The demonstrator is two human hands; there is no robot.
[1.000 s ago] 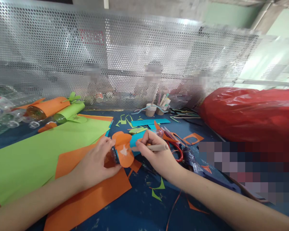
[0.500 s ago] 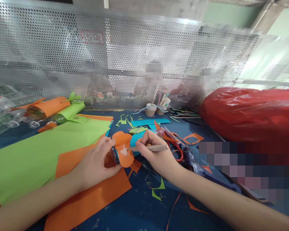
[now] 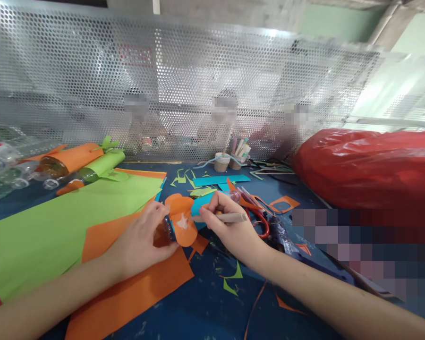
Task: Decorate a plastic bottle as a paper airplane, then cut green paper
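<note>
As left grip (image 3: 141, 241) holds bottle (image 3: 201, 204)—right (image 3: 235, 233) holds marker (image 3: 233, 217).

At frame centre, the rounded orange paper cutout (image 3: 187, 236) bears a white star (image 3: 182, 221); the cylindrical paper wrap (image 3: 200, 204) is bright blue. Upper frame: silver metal panel (image 3: 198, 61), regular dotted pattern.

Perforated metal screen (image 3: 187, 71), dark blue tabletop (image 3: 205, 311), pale green wall (image 3: 340, 23), bright light (image 3: 402, 89) at right

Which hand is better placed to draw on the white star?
Probably the right hand: it holds the pen, tip close to the white star on the orange flap, while the left hand grips the bottle.
</note>
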